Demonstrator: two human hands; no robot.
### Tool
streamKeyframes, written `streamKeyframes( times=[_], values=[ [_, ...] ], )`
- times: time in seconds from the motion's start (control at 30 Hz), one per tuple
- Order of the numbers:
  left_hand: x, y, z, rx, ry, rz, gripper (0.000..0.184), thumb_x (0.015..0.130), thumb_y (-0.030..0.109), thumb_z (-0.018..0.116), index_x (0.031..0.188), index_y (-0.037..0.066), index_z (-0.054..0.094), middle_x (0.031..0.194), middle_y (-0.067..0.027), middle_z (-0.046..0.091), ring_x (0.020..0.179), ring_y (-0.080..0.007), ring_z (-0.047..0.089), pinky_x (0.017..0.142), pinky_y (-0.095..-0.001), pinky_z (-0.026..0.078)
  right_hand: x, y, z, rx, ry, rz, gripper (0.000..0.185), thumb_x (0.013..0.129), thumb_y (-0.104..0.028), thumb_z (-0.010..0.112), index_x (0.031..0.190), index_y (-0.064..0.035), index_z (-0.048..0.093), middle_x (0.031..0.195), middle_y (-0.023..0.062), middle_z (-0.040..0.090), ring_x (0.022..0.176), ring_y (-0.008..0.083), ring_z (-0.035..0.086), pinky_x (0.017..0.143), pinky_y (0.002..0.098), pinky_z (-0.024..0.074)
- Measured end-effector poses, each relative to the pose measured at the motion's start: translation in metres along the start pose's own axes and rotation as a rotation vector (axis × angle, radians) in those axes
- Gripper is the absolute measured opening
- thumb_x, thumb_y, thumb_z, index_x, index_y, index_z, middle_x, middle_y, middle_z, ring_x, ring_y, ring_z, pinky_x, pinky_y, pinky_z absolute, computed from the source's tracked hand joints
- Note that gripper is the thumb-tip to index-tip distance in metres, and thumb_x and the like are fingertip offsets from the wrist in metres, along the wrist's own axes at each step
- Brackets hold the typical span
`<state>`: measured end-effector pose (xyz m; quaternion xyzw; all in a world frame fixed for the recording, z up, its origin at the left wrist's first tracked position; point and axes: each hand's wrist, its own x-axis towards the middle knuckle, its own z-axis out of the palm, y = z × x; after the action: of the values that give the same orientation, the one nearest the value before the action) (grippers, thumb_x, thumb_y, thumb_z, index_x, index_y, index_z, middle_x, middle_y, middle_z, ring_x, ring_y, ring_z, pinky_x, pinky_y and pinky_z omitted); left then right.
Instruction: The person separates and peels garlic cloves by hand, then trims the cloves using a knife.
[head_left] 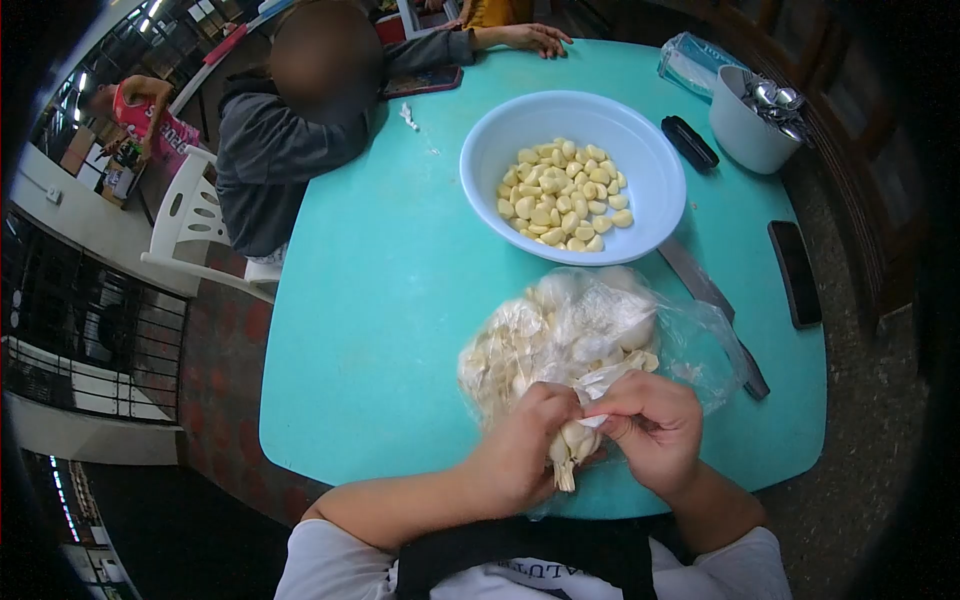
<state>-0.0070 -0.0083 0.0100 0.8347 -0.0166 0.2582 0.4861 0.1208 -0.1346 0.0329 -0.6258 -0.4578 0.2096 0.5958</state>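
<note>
At the near edge of the table my left hand [527,440] is wrapped around a garlic bulb [575,446], whose stem end points toward me. My right hand [655,428] pinches a piece of white garlic skin [594,421] at the bulb's side. Just beyond my hands lies a clear plastic bag [600,322] with several whole garlic bulbs and loose papery skins. Behind the bag stands a light blue basin [475,190] holding many peeled garlic cloves [560,195]. A knife [705,290] lies to the right, partly under the bag's edge.
On the right side of the turquoise table [350,330] are a phone [794,273], a black case-like object [689,143], a white tub [745,130] of spoons and a tissue pack [697,62]. A seated person's sleeve [285,145] rests at the far left, beside another phone [422,82].
</note>
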Motion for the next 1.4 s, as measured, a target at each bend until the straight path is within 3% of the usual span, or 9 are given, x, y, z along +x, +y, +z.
streamKeyframes(
  times=[0.17, 0.3, 0.4, 0.5, 0.6, 0.77, 0.93, 1.13, 1.4],
  values=[
    [-0.002, 0.001, 0.011, -0.277, 0.075, -0.249, 0.066, 0.066, 0.007, 0.079, 0.116, 0.003, 0.037, 0.100, -0.0149, 0.047, 0.091, -0.0265, 0.052, 0.077, -0.0368, 0.043, 0.000, 0.005, 0.005, -0.217, -0.006, -0.098, 0.007, 0.079, -0.003, 0.063, 0.083, -0.0004, 0.058, 0.076, 0.0121, 0.059, 0.068, 0.0253, 0.059, 0.062, 0.0316, 0.0463],
    [0.007, 0.007, -0.006, 0.023, -0.032, -0.110, 0.061, 0.069, 0.010, 0.077, 0.117, 0.003, 0.040, 0.103, -0.0149, 0.048, 0.096, -0.0246, 0.052, 0.081, -0.0347, 0.043, -0.003, 0.008, 0.007, -0.229, 0.036, -0.105, 0.007, 0.083, -0.004, 0.058, 0.085, -0.0009, 0.052, 0.075, 0.0126, 0.055, 0.068, 0.0245, 0.057, 0.063, 0.0352, 0.0454],
    [0.010, 0.005, -0.012, -0.030, -0.057, -0.046, 0.057, 0.069, 0.010, 0.077, 0.115, 0.001, 0.044, 0.108, -0.0153, 0.049, 0.098, -0.0243, 0.052, 0.084, -0.0341, 0.042, -0.010, 0.013, 0.010, -0.027, 0.084, 0.041, 0.006, 0.086, -0.007, 0.054, 0.087, -0.0019, 0.052, 0.074, 0.0101, 0.054, 0.066, 0.0199, 0.055, 0.060, 0.0335, 0.0442],
    [0.007, 0.006, -0.013, -0.401, -0.023, -0.173, 0.056, 0.069, 0.007, 0.076, 0.115, 0.002, 0.044, 0.114, -0.0162, 0.049, 0.101, -0.0251, 0.054, 0.087, -0.0351, 0.043, -0.006, 0.013, -0.002, 0.694, 0.164, 0.270, 0.006, 0.089, -0.010, 0.052, 0.091, -0.0044, 0.052, 0.075, 0.0073, 0.053, 0.063, 0.0150, 0.052, 0.057, 0.0291, 0.0425],
    [0.014, 0.011, -0.022, -0.778, 0.103, -0.430, 0.061, 0.071, 0.002, 0.073, 0.121, 0.003, 0.039, 0.122, -0.0178, 0.048, 0.106, -0.0253, 0.055, 0.088, -0.0367, 0.048, 0.007, 0.014, -0.041, 0.483, 0.544, -0.028, 0.008, 0.090, -0.012, 0.051, 0.094, -0.0050, 0.052, 0.075, 0.0052, 0.051, 0.064, 0.0125, 0.047, 0.058, 0.0252, 0.0409],
    [0.018, 0.002, -0.026, -0.946, 0.101, -0.347, 0.061, 0.074, -0.007, 0.068, 0.126, 0.005, 0.038, 0.129, -0.0137, 0.044, 0.114, -0.0243, 0.052, 0.091, -0.0352, 0.048, -0.008, 0.001, -0.061, -0.182, 0.814, -0.476, 0.014, 0.085, -0.010, 0.057, 0.098, -0.0080, 0.058, 0.093, 0.0079, 0.050, 0.076, 0.0159, 0.047, 0.064, 0.0287, 0.0411],
    [0.017, -0.001, -0.023, -0.892, 0.120, -0.294, 0.065, 0.074, -0.007, 0.068, 0.128, 0.007, 0.035, 0.130, -0.0143, 0.043, 0.115, -0.0239, 0.051, 0.093, -0.0351, 0.047, -0.004, -0.033, -0.026, -0.775, -0.059, -0.251, 0.025, 0.075, -0.008, 0.064, 0.099, -0.0077, 0.065, 0.097, 0.0110, 0.057, 0.083, 0.0216, 0.055, 0.073, 0.0354, 0.0423],
    [0.013, 0.001, -0.015, -0.572, 0.069, -0.253, 0.080, 0.071, -0.006, 0.070, 0.135, 0.008, 0.025, 0.135, -0.0186, 0.041, 0.117, -0.0267, 0.050, 0.095, -0.0372, 0.045, -0.002, -0.024, -0.011, -0.503, 0.052, -0.217, 0.030, 0.076, -0.010, 0.068, 0.105, -0.0025, 0.063, 0.093, 0.0128, 0.061, 0.080, 0.0255, 0.061, 0.070, 0.0351, 0.0476],
    [0.011, 0.005, -0.010, 0.035, -0.155, -0.152, 0.073, 0.073, -0.003, 0.066, 0.136, 0.005, 0.029, 0.132, -0.0169, 0.045, 0.118, -0.0294, 0.050, 0.096, -0.0367, 0.042, -0.006, -0.009, 0.005, -0.127, 0.041, 0.055, 0.033, 0.074, -0.008, 0.073, 0.103, 0.0034, 0.064, 0.088, 0.0126, 0.064, 0.071, 0.0149, 0.062, 0.065, 0.0255, 0.0505]
  ],
)
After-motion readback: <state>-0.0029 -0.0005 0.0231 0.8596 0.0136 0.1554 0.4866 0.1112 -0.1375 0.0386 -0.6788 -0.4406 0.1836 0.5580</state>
